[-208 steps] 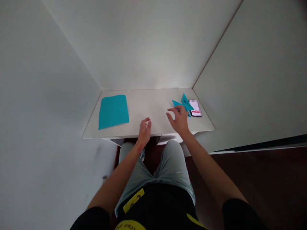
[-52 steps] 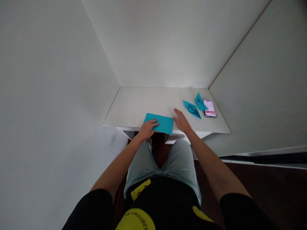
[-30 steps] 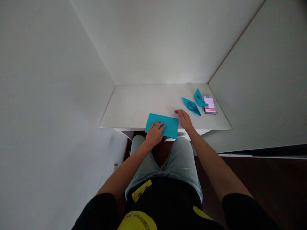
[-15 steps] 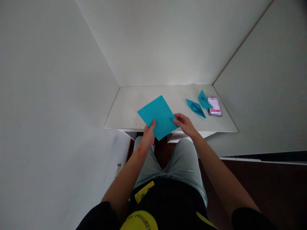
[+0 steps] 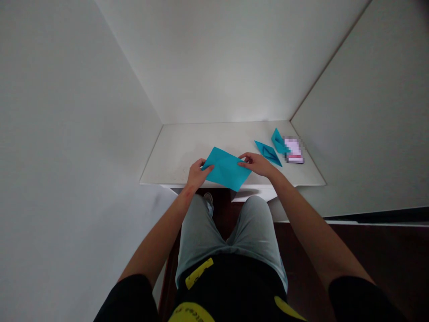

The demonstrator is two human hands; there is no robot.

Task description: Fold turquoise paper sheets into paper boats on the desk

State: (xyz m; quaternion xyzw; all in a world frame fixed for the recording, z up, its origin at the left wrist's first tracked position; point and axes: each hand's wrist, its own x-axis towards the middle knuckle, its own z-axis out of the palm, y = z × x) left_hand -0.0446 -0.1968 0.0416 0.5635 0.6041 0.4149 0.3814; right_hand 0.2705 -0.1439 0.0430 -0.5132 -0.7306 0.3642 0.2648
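Observation:
A blue sheet of paper [image 5: 226,170] is held between my two hands, above the front edge of the white table. My left hand [image 5: 198,172] pinches its left corner, thumb on top and fingers underneath. At the right corner my right hand [image 5: 254,163] grips it the same way, the thumb near the paper's edge. To the right of that hand lies a folded blue paper boat [image 5: 268,153]. A second paper boat [image 5: 279,141] sits just behind it, touching or overlapping a phone-like object [image 5: 295,150] whose screen is blurred out.
The white table [image 5: 177,147] is narrow, with walls to the left, at the back and to the right. Under its front edge is a white drawer or panel [image 5: 261,193]. My legs [image 5: 197,228] are close to the table over a dark floor.
The paper has turned and tilted, now looking flatter and wider. My left hand has moved up and left to its left corner; my right hand still holds the right side.

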